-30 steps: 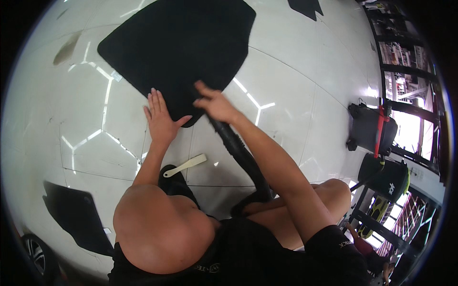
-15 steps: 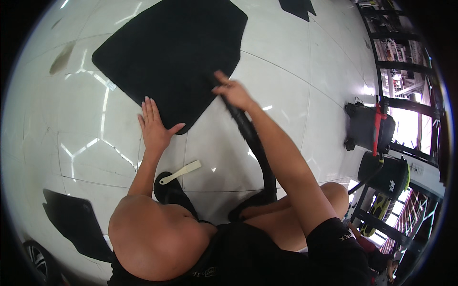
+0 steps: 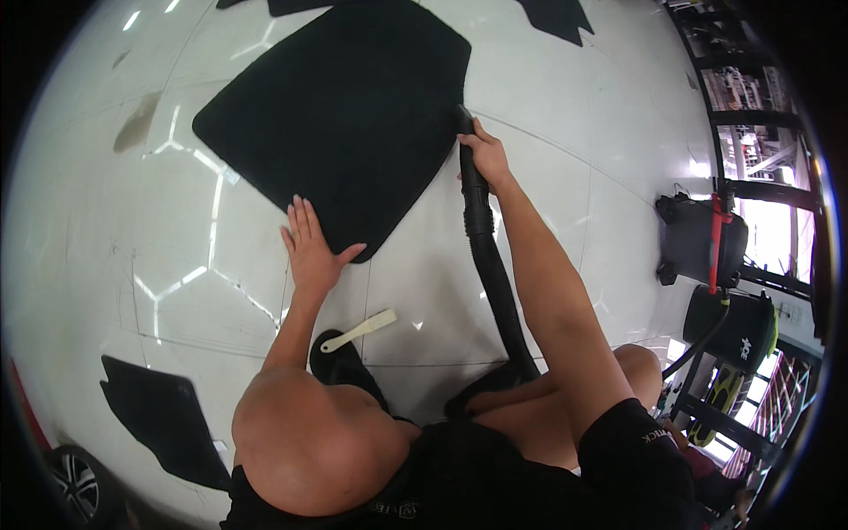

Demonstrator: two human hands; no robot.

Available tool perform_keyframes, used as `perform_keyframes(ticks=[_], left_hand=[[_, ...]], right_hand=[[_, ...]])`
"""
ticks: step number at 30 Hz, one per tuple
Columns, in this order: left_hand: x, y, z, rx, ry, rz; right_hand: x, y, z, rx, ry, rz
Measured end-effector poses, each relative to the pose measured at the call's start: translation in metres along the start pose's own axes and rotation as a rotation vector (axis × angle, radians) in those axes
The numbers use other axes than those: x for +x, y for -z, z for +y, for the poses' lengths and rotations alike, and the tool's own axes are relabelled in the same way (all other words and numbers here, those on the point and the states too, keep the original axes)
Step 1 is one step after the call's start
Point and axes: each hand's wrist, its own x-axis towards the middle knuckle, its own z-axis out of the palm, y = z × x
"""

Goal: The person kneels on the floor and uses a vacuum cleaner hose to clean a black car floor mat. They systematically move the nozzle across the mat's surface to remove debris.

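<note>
At the far left, I see a red strip (image 3: pixel 28 411) above a car wheel (image 3: pixel 78 486), both cut off by the dark rim of the fisheye view. Right of the wheel, a small black mat (image 3: pixel 163 420) lies flat on the pale tiled floor (image 3: pixel 97 274), near the person's bare left knee (image 3: pixel 300 442); farther up, a brownish stain (image 3: pixel 139 124) marks a tile. I have the left hand (image 3: pixel 316 258) palm down at the near corner of the large mat (image 3: pixel 344 132), fingers straight and set close together, thumb spread wide along the near edge, holding nothing. The large mat, black and many-sided, lies on the floor ahead of the knees, in the upper middle of the view. Below its near corner, well apart from it, a cream tool (image 3: pixel 362 329) slants with its holed handle end overlapping the left shoe (image 3: pixel 351 364). I hold the black hose (image 3: pixel 478 216) in the right hand (image 3: pixel 488 159), fingers wrapped around its upper part; the tip stands at the mat's right edge, and I cannot tell whether it touches. From the grip, the hose runs down beside the right forearm (image 3: pixel 548 274) toward the right leg. Beyond, an angular black piece (image 3: pixel 558 18) lies at the top. Farther right stand a dark bin (image 3: pixel 693 234), a red bar (image 3: pixel 715 243) and, below, a dark drum (image 3: pixel 714 320); shelving (image 3: pixel 755 117) closes the right side.
</note>
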Motion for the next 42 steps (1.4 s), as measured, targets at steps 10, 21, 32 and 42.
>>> perform_keyframes(ticks=[10,21,32,42], left_hand=[[0.004,-0.012,0.005,0.033,-0.029,-0.011],[-0.001,-0.008,-0.002,-0.003,-0.037,0.051],[-0.024,-0.029,0.036,0.085,-0.039,0.044],[0.013,0.004,0.037,-0.032,-0.119,0.106]], right_hand=[[0.017,-0.006,0.002,-0.346,0.282,-0.152],[-0.091,-0.083,0.036,-0.127,0.300,-0.497],[-0.128,-0.050,0.006,0.086,0.114,-0.231],[-0.117,-0.014,0.044,0.022,0.077,-0.037]])
